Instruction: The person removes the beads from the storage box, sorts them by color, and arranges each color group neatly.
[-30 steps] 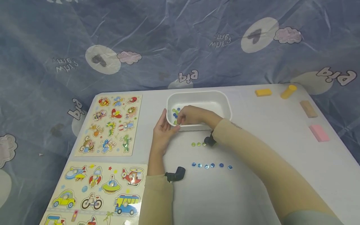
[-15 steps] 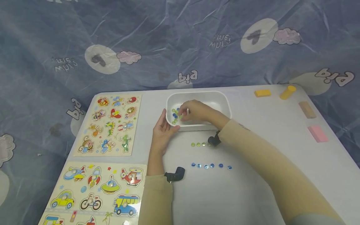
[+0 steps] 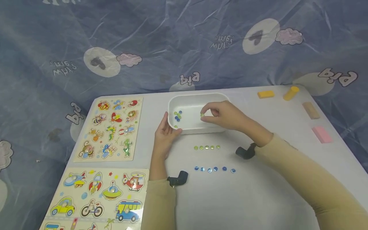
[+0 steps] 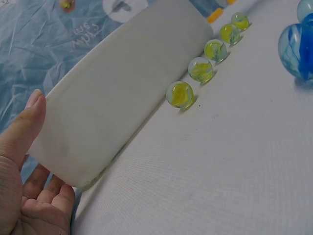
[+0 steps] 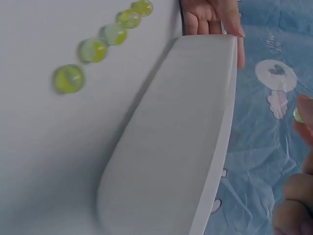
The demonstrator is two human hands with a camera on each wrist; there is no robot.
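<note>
a yellow-green marble (image 3: 202, 115), held above the white tray (image 3: 198, 131) near the middle of its length. the marble is pinched between thumb and fingertip by the grip of the right hand (image 3: 225, 115). in the right wrist view it is seen against the patterned cloth (image 3: 161, 38), beyond the tray's rim. the tray is steadied at one end by the grip of the left hand (image 3: 166, 134), the thumb being laid on the front wall and the fingers curled about the corner. inside, a small cluster of yellow-green and blue marbles (image 3: 178, 116) is gathered at that same end. on the counter (image 3: 244, 195), just in front of the tray, five marbles are set in a yellow-green row (image 3: 207, 147); nearer the wearer, six are set in a blue row (image 3: 215, 169). the step in hand is judged to be the transfer of one marble from tray to matching row. for the next move, clearance of the rim and a gentle release beside the row's end would be called for, since rolling is to be feared. two puzzle boards (image 3: 107, 204) are placed to one side, and four blocks (image 3: 322, 134) to the other.
</note>
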